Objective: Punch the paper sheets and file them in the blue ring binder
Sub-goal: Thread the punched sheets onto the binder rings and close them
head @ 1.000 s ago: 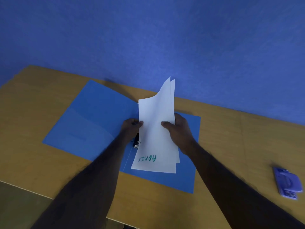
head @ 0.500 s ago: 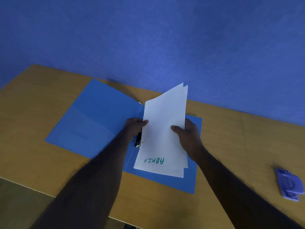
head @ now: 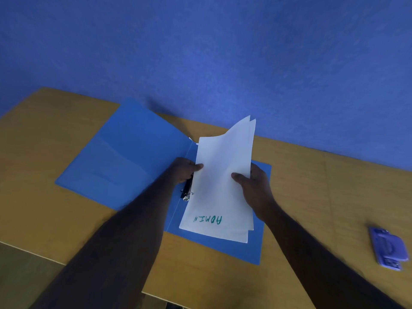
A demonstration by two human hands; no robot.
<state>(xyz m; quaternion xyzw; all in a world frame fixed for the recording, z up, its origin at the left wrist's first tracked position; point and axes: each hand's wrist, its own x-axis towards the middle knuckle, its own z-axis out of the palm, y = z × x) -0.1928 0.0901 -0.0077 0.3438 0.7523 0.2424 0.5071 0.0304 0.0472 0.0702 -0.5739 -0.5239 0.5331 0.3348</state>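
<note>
Head view: both hands are clamped on the paper sheets (head: 219,181) at centre frame. The left hand (head: 184,170) pinches the stack's left long edge, thumb on top; the right hand (head: 256,188) grips the right long edge, thumb laid across the face.

The stack's long axis runs from the lower centre toward the upper centre. Its near end rests on the right-hand leaf of the blue ring binder (head: 124,161), while the far end curls up off the cover. Green lettering (upside down from here) sits near the bottom edge.

What matters for the coming move, I judge, is that the ring mechanism (head: 187,192) lies just left of the stack's left edge, directly below the left hand, which is the nearer one. Whether the punched holes already sit on the rings cannot be told, since the hand and paper hide that edge.

The binder lies open and flat on the wooden table (head: 312,197), and its left leaf holds nothing visible. The purple hole punch (head: 388,250) sits well apart at lower right.
</note>
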